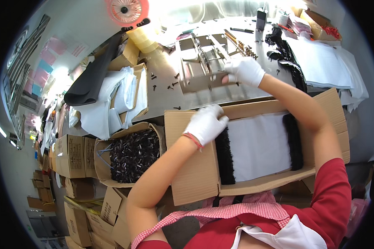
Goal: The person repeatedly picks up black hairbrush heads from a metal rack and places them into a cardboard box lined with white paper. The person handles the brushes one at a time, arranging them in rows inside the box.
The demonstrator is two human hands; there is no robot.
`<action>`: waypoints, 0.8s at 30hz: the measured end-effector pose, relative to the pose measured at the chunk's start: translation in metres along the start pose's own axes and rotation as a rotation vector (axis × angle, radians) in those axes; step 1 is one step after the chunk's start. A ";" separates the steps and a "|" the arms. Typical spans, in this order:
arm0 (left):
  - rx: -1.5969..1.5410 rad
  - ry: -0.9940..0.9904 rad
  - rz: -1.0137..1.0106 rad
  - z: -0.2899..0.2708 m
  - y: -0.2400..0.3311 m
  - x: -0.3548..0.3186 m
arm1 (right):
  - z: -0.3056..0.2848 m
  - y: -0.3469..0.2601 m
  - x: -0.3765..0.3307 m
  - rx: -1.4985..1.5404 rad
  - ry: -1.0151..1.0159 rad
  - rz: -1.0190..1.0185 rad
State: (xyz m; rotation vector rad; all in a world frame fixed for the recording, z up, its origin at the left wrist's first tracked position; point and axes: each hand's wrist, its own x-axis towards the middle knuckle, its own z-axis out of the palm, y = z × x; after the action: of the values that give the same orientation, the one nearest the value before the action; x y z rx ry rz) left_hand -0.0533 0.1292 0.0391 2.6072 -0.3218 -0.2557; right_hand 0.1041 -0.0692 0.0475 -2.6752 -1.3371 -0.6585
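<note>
My right hand [245, 71], in a white glove, is at the right side of a metal rack [195, 84] on the steel workbench. Its fingers are closed at the rack's edge, the thumb tip bare. Rows of small dark and brass-coloured parts [242, 45] lie along the rack. Over the left rim of an open cardboard carton [195, 166] is my left hand [206, 125], also gloved, with curled fingers. Whatever it may hold is hidden. Inside the carton, black bristly rows [225, 159] flank a white sheet [259, 145].
Left of the carton, a box holds many small black parts [135, 157]. White sheets [112, 101] and a black sheet [91, 83] lie beyond it. Loose black screw-like pieces [154, 87] are scattered on the bench. A pink fan [126, 10] stands behind; white sheets [320, 62] lie at right.
</note>
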 end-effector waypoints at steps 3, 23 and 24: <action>-0.168 0.282 -0.112 -0.036 -0.015 0.014 | -0.047 0.009 0.023 0.323 0.109 0.212; 0.507 1.145 0.248 -0.202 -0.082 -0.076 | -0.125 -0.120 0.027 0.717 0.082 0.358; 0.514 1.129 0.214 -0.202 -0.092 -0.087 | -0.112 -0.141 0.028 0.747 0.120 0.386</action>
State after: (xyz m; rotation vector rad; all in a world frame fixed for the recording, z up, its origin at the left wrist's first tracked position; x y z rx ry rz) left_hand -0.0713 0.3223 0.1768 2.6639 -0.2526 1.4767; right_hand -0.0288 0.0099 0.1436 -2.1334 -0.7766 -0.2033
